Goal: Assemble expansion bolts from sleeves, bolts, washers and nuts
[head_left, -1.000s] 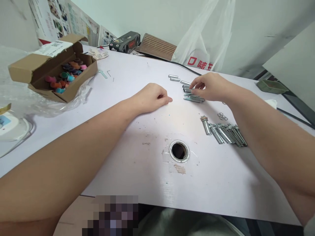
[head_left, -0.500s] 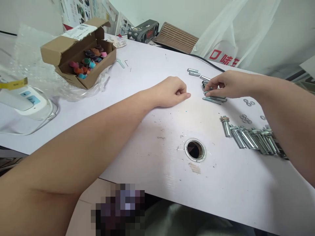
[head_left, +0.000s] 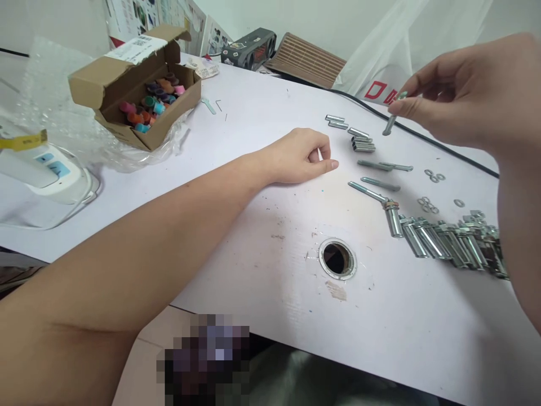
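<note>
My right hand (head_left: 469,96) is raised above the table at the right, with a metal bolt (head_left: 391,119) pinched between thumb and fingers. The bolt tilts, its lower end free of the table. My left hand (head_left: 302,157) rests on the tabletop, fingers loosely curled in, with nothing visible in it. To its right lie several loose bolts (head_left: 380,184) and short metal sleeves (head_left: 362,145). One loose bolt touches an assembled expansion bolt (head_left: 394,220), which stands at the left end of a row of assembled expansion bolts (head_left: 452,242).
Washers (head_left: 429,204) and nuts lie behind the row. A round metal-rimmed hole (head_left: 338,259) opens in the white table (head_left: 262,282). At the left are a cardboard box (head_left: 169,113) of coloured pieces, bubble wrap and a white device (head_left: 54,175). A black cable (head_left: 443,148) crosses behind.
My right hand has lifted up and right from the loose pile, carrying a bolt. Several bolts there now lie spread apart, one against the row. My left hand's fingers have uncurled slightly.
</note>
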`<state>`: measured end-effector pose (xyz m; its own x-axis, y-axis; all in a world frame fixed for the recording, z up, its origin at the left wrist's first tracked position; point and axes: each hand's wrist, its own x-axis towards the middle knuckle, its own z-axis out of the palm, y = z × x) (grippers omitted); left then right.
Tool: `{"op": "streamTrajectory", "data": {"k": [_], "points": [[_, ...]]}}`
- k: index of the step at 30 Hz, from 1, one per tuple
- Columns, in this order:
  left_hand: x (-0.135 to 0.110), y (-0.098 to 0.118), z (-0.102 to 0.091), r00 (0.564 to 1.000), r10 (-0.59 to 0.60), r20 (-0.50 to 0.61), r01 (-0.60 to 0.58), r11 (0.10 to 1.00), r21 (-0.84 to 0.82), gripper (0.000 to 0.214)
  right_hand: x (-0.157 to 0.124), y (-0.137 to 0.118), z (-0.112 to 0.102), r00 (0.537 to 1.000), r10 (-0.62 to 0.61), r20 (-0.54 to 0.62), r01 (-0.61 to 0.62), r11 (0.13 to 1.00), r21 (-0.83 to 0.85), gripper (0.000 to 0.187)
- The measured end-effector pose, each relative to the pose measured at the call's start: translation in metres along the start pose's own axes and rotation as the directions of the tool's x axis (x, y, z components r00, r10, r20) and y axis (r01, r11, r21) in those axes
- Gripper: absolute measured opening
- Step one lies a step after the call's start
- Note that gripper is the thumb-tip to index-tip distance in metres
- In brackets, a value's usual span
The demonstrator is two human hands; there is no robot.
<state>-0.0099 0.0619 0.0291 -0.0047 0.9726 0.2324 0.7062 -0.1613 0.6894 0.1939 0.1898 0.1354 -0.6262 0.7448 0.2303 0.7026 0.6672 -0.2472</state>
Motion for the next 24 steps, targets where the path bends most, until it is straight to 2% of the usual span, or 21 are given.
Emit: {"op": "streamTrajectory", "data": {"k": [3,5,7,9,13,16,18,20,22,24], "points": [[0.001,0.005,0.000,0.992,0.092,-0.082,-0.097,0.993,-0.067,0.022,-0.009,-0.018,0.009,0.989,-0.145,-0.039,0.150,0.967,0.206,0.016],[0.002,0.009,-0.003,0.980,0.139,-0.145,-0.150,0.986,-0.071,0.017,-0.012,-0.029,0.022,0.978,-0.208,-0.034,0.207,0.921,0.329,0.012],[0.003,0.011,-0.006,0.972,0.124,-0.197,-0.137,0.989,-0.050,0.016,-0.014,-0.037,0.035,0.977,-0.211,-0.014,0.195,0.873,0.448,0.011],[0.003,0.011,-0.008,0.964,0.082,-0.254,-0.092,0.995,-0.026,0.017,-0.014,-0.041,0.046,0.987,-0.164,-0.002,0.140,0.839,0.526,0.011],[0.004,0.007,-0.005,0.958,0.026,-0.284,-0.046,0.997,-0.064,0.022,-0.012,-0.036,0.055,0.996,-0.079,0.029,0.050,0.833,0.551,0.019],[0.005,0.003,-0.001,0.961,-0.030,-0.276,-0.006,0.992,-0.130,0.026,-0.015,-0.027,0.042,0.985,-0.075,0.153,-0.012,0.866,0.500,0.038],[0.007,-0.001,0.001,0.957,-0.070,-0.283,0.031,0.990,-0.140,0.029,-0.022,-0.021,0.028,0.966,-0.075,0.249,-0.025,0.926,0.377,0.059],[0.010,-0.006,0.002,0.950,-0.084,-0.301,0.041,0.989,-0.145,0.030,-0.034,-0.017,0.015,0.932,-0.086,0.352,0.015,0.980,0.200,0.069],[0.012,-0.010,0.002,0.948,-0.078,-0.307,0.034,0.989,-0.145,0.028,-0.048,-0.014,0.009,0.867,-0.075,0.493,0.074,0.997,0.021,0.066],[0.013,-0.012,0.002,0.952,-0.066,-0.300,0.028,0.991,-0.127,0.019,-0.062,-0.013,0.011,0.767,-0.017,0.641,0.114,0.987,-0.109,0.056]]}}
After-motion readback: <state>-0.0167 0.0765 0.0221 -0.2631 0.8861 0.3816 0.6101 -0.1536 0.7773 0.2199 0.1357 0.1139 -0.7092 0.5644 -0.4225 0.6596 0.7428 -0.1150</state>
